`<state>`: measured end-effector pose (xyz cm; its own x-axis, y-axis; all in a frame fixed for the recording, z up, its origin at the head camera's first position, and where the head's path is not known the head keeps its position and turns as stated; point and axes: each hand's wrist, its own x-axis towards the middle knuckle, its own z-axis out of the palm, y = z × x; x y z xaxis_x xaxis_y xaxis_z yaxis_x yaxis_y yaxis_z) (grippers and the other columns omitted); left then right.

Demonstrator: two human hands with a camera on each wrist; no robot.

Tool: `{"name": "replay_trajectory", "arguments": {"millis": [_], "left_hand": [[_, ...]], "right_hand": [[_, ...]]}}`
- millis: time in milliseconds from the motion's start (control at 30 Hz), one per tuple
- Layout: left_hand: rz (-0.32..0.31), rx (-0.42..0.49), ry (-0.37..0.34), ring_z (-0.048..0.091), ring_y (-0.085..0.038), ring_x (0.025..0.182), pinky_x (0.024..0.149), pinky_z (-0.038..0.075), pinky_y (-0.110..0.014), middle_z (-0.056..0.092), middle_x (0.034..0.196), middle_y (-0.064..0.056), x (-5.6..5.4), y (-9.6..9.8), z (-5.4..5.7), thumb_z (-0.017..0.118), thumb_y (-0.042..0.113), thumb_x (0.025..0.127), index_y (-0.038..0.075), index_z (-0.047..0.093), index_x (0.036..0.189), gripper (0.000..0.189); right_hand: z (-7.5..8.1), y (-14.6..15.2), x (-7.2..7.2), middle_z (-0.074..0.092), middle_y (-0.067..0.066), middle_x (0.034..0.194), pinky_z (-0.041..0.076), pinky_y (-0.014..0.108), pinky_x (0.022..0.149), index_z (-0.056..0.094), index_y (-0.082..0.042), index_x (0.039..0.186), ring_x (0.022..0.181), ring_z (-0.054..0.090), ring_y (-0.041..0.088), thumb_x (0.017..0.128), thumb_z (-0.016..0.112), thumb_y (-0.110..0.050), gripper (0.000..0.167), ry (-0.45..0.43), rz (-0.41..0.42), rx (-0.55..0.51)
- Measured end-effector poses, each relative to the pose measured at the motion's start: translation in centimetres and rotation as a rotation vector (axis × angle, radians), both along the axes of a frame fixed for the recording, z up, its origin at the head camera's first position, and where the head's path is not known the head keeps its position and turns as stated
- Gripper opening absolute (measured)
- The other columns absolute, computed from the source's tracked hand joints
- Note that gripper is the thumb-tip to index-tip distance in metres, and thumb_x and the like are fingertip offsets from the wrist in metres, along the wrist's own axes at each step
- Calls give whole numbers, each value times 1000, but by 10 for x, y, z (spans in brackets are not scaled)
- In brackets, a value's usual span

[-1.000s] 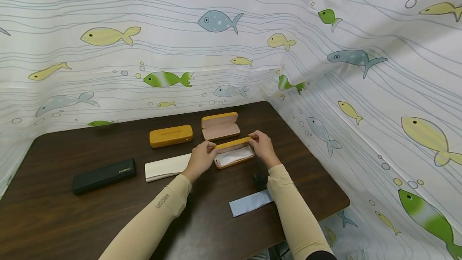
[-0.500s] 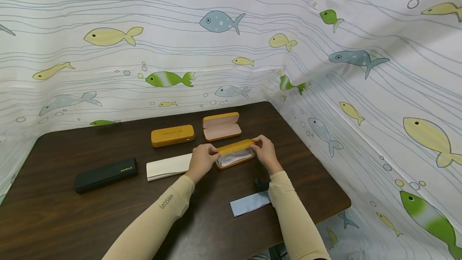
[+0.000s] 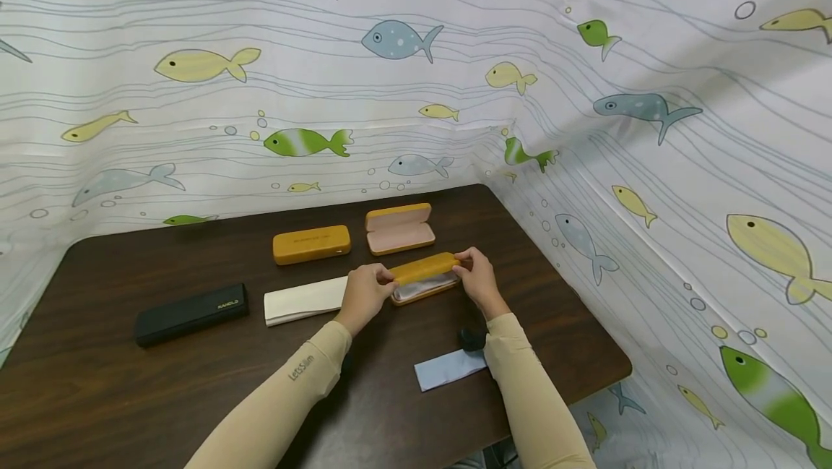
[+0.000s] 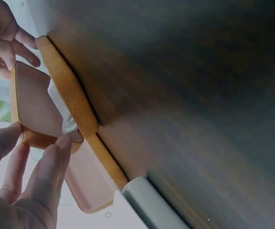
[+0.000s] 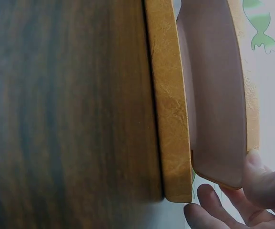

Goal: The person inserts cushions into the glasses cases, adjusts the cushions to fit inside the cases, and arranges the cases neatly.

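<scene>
A yellow glasses case [image 3: 424, 268] with a pink lining lies on the table, its lid partly raised. Inside it is a white cloth [image 4: 61, 107], showing through the gap under the lid. At the lid's left end, my left hand [image 3: 364, 294] pinches the edge between thumb and fingers. My right hand [image 3: 479, 282] holds the lid's right end, thumb on the outer edge in the right wrist view. From that side the lid [image 5: 216, 95] stands apart from the base [image 5: 168, 105].
Behind are a closed yellow glasses case [image 3: 312, 245] and an open one [image 3: 399, 239]. To the left lie a cream folded case [image 3: 302, 301] and a long black case [image 3: 191, 316]. A light blue cloth [image 3: 450, 369] lies nearer, by the right forearm. A fish-print curtain [image 3: 214, 108] borders the table.
The lid has swung down toward the base, so its yellow top now shows and less of the white cloth is visible. Both hands have moved slightly down with it.
</scene>
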<state>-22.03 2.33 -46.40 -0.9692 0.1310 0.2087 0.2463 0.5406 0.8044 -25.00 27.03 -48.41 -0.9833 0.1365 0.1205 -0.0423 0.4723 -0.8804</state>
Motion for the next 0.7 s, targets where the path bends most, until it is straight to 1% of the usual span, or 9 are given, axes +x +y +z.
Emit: {"name": "replay_trajectory", "arguments": {"millis": [167, 300, 400, 533, 600, 700], "left_hand": [[3, -29, 20, 70, -22, 84, 76, 58, -39, 76, 91, -6, 0, 0, -2, 84, 8, 84, 7, 76, 91, 10], [-7, -47, 9, 69, -22, 84, 76, 57, -39, 75, 91, -5, 0, 0, -2, 84, 8, 84, 7, 75, 91, 11], [-13, -59, -6, 68, -20, 81, 73, 57, -37, 74, 89, -4, 0, -1, -2, 83, 8, 84, 8, 74, 91, 11], [-24, -92, -15, 63, -17, 73, 67, 54, -35, 71, 83, -1, 1, -2, -1, 81, 7, 86, 11, 73, 84, 9], [-31, -112, -23, 60, -16, 70, 65, 52, -34, 69, 80, 0, 2, -2, -1, 80, 7, 87, 12, 71, 81, 12], [-42, -130, -37, 58, -16, 71, 66, 51, -33, 66, 79, 1, 2, -2, -1, 79, 6, 88, 13, 69, 80, 15]], "right_hand": [[-2, 1, 1, 62, 21, 128, 54, 45, 97, 62, 1, 115, 122, 59, 36, 96, 65, 5, 20, 5, -4, -13], [-3, 1, 3, 62, 19, 129, 54, 45, 96, 62, 0, 116, 122, 58, 35, 96, 65, 3, 21, 1, -10, 6], [-3, 0, 4, 61, 19, 130, 53, 47, 97, 63, -2, 118, 122, 57, 36, 97, 65, 1, 21, -21, -13, 8], [-4, -1, 7, 61, 19, 130, 49, 50, 100, 64, -3, 118, 123, 56, 35, 97, 65, 3, 22, -45, -10, 21], [-5, -1, 8, 62, 19, 128, 47, 49, 103, 65, -2, 118, 122, 57, 34, 96, 65, 5, 23, -41, -7, 44], [-6, -1, 8, 62, 19, 126, 47, 49, 104, 65, -1, 117, 121, 57, 34, 95, 66, 5, 23, -22, 4, 88]]}}
